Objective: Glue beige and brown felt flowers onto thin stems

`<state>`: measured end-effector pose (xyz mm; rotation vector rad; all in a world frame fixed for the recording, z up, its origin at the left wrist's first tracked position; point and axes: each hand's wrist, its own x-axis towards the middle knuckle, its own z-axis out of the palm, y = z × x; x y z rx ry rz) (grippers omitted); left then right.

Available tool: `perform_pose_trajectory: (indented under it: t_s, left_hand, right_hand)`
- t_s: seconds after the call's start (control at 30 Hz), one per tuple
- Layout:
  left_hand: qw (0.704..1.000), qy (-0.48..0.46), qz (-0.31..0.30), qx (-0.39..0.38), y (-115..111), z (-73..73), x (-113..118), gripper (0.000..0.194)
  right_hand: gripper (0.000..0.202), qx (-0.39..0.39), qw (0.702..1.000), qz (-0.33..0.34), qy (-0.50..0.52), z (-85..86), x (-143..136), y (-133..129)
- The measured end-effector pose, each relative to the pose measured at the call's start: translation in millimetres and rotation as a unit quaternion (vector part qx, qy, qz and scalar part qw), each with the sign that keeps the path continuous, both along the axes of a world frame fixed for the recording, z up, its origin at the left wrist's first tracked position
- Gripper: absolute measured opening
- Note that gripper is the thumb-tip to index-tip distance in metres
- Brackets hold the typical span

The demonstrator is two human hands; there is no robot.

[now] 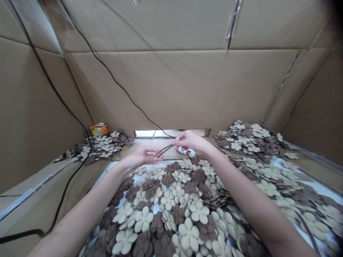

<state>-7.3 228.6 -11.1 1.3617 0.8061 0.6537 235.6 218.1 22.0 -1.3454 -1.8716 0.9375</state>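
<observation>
Thin brown strips (164, 150) stretch between my two hands above the far edge of the flower-covered surface. My right hand (186, 140) pinches their upper right end between thumb and fingers. The lower left end rests at the fingers of my left hand (147, 156), which is turned palm up with its fingers loosely extended. Just beyond and below my right hand lies a white glue gun (188, 152), partly hidden by the hand. Cream flower shapes (199, 211) and brown flower shapes (158, 222) lie in a thick layer under my forearms.
A flower pile (248, 139) stands at the back right. Another pile (103, 144) with strips and an orange packet (99, 129) sits at the back left. A black cable (57, 92) hangs down the left side. Cardboard walls (160, 85) enclose the space.
</observation>
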Motion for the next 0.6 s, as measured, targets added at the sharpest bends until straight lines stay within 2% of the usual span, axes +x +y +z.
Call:
perform_pose_trajectory:
  t_s: [0.27,0.47,0.53,0.6]
  left_hand:
    - [1.0,0.01,-0.003,-0.02,1.8,-1.2,-2.4,0.042]
    - [0.999,0.024,-0.035,-0.022,5.7,-3.2,-8.7,0.045]
    - [0.997,0.054,-0.055,0.006,8.1,2.1,-15.8,0.049]
    - [0.99,0.108,-0.045,0.083,8.7,11.5,-22.5,0.049]
  right_hand:
    - [0.027,-0.004,1.0,-0.004,-0.011,-6.3,1.7,5.2]
    - [0.028,-0.002,1.0,-0.002,-0.018,-4.9,2.4,4.7]
    - [0.027,0.002,1.0,-0.001,-0.02,-3.3,1.9,3.2]
    - [0.027,0.003,1.0,0.002,-0.02,0.3,-0.7,-1.1]
